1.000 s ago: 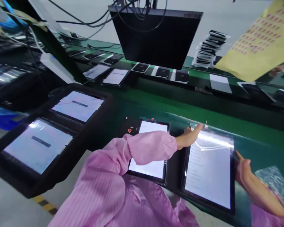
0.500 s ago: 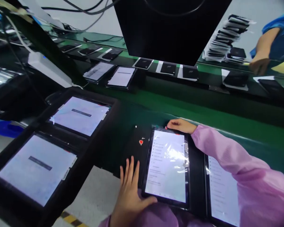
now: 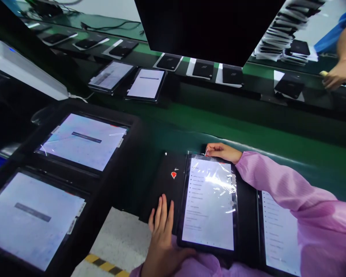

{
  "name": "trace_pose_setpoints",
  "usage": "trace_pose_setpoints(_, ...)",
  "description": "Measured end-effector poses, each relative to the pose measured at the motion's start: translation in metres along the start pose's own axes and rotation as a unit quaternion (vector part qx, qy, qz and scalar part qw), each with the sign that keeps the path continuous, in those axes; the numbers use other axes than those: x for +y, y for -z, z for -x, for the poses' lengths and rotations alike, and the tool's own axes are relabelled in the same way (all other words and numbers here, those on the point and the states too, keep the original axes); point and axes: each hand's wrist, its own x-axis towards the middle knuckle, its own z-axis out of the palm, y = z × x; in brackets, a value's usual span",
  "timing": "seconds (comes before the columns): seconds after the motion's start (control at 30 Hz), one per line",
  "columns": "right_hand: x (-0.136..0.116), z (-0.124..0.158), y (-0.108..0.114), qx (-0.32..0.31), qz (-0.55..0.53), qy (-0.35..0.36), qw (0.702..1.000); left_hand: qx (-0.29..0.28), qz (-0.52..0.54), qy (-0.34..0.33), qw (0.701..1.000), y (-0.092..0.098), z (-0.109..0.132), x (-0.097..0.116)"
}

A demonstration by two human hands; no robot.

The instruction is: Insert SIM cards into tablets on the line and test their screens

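A tablet [image 3: 209,207] with a lit list on its screen lies in front of me under a clear film [image 3: 216,181] with creases and glare. At its top edge my right hand [image 3: 220,151], in a pink sleeve, pinches a small bit of that film with a red tab at the fingertips. The film's top edge looks slightly raised there. My left hand [image 3: 163,234] lies flat beside the tablet's lower left side, fingers stretched out, thumb along the bottom edge. Just beyond those fingers a red sticker [image 3: 173,175] rests on the black mat [image 3: 158,188].
Another lit tablet [image 3: 279,231] lies partly under my right sleeve. Two tablets [image 3: 85,140] [image 3: 31,219] sit in a black padded tray [image 3: 103,196] at left. Boxed-looking black devices [image 3: 203,69] line the far belt below a dark panel [image 3: 207,27]. A co-worker's hand [image 3: 340,75] is at far right.
The view has shifted slightly. My right hand stays at the tablet's top edge, where the film edge now shows more as a pale raised strip. My left hand remains flat. The co-worker's hand moved.
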Motion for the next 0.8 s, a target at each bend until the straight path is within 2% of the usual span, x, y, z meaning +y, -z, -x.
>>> trace_pose_setpoints(0.37, 0.001, 0.0, -0.003, 0.061, -0.052, -0.001, 0.997, -0.013, 0.069, 0.009, 0.998, -0.006, 0.004, -0.017)
trace_pose_setpoints(0.47, -0.005, -0.004, 0.005, 0.12, -0.06, 0.001, 0.991, -0.013, 0.082, 0.003, 0.997, -0.005, 0.004, -0.02)
trace_pose_setpoints(0.53, -0.01, 0.007, 0.019, 0.194, -0.058, 0.012, 0.979, -0.005, 0.1, -0.004, 0.995, 0.0, 0.004, -0.019)
trace_pose_setpoints(0.6, -0.011, 0.041, 0.04, 0.285, -0.043, 0.029, 0.957, 0.01, 0.123, 0.0, 0.992, 0.007, 0.004, -0.013)
trace_pose_setpoints(0.67, 0.0, 0.097, 0.061, 0.377, -0.013, 0.034, 0.926, 0.04, 0.125, 0.003, 0.991, 0.016, 0.0, 0.0)
trace_pose_setpoints(0.73, 0.025, 0.167, 0.075, 0.453, 0.028, 0.01, 0.891, 0.069, 0.105, -0.025, 0.992, 0.022, -0.008, 0.022)
trace_pose_setpoints(0.8, 0.061, 0.235, 0.077, 0.492, 0.08, -0.052, 0.865, 0.056, 0.082, -0.097, 0.99, 0.022, -0.021, 0.052)
